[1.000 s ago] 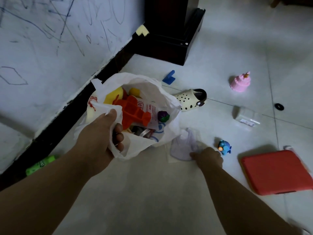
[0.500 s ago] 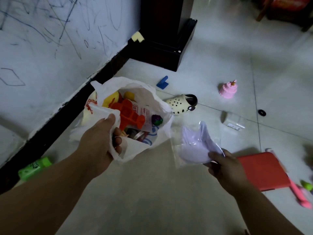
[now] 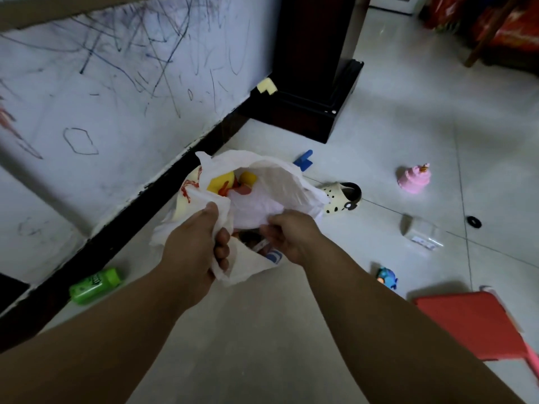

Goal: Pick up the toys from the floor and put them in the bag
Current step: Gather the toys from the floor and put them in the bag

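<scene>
Since half a second ago: right hand [image 3: 291, 234] has travelled from above the red mat to the mouth of the bag, carrying the clear packet with it.

Right hand: fingers curled closed on the near edge of the clear packet [image 3: 256, 208], which now lies inside the bag opening, over the toys.
Left hand [image 3: 192, 246]: fist closed on the near rim of the white plastic bag [image 3: 280, 176], holding it open.
Bag: stands on the floor [image 3: 248, 339] beside the black skirting board [image 3: 116, 231]; yellow toys [image 3: 221, 182] and an orange piece show at its far side.

Floor, outward from the bag:
- blue block [image 3: 304, 160], just beyond the bag;
- cream clog with black spots [image 3: 341, 198], touching the bag's right side;
- small blue toy [image 3: 386, 277], right of the right forearm;
- clear plastic box [image 3: 423, 236], further right;
- pink cake toy [image 3: 414, 177], well beyond the box;
- black ring [image 3: 473, 221];
- red mat [image 3: 469, 322], at the right edge;
- green bottle [image 3: 94, 285], lying against the skirting, left of the left forearm.

Scribbled wall [image 3: 102, 91] on the left.
</scene>
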`<state>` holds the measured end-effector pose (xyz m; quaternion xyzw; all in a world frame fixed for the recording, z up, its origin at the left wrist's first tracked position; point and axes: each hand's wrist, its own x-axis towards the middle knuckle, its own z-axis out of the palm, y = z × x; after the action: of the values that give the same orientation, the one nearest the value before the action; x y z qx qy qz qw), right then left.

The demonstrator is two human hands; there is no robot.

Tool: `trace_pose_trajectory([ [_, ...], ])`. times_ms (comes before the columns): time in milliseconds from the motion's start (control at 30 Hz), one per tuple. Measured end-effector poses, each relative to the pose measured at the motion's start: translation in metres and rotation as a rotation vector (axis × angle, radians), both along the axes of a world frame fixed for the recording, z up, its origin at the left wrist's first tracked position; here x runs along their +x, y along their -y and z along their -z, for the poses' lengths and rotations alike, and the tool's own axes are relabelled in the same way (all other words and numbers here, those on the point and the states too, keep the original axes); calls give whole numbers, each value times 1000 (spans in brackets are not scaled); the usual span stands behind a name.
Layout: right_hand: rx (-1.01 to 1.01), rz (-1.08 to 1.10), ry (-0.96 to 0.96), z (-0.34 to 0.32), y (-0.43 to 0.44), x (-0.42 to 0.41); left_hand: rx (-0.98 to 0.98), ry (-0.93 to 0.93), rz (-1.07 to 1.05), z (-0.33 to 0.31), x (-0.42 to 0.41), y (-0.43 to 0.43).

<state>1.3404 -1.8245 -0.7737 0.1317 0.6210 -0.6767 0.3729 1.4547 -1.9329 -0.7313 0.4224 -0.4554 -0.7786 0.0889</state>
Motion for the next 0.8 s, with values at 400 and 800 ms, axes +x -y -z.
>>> trace_pose_trajectory([
  [400,687,-474,-672,18,-6,-5,-20,-5,21,-10,3,-1],
  [800,757,-375,-835,15,-22,5,-4,-3,33,-9,6,0],
])
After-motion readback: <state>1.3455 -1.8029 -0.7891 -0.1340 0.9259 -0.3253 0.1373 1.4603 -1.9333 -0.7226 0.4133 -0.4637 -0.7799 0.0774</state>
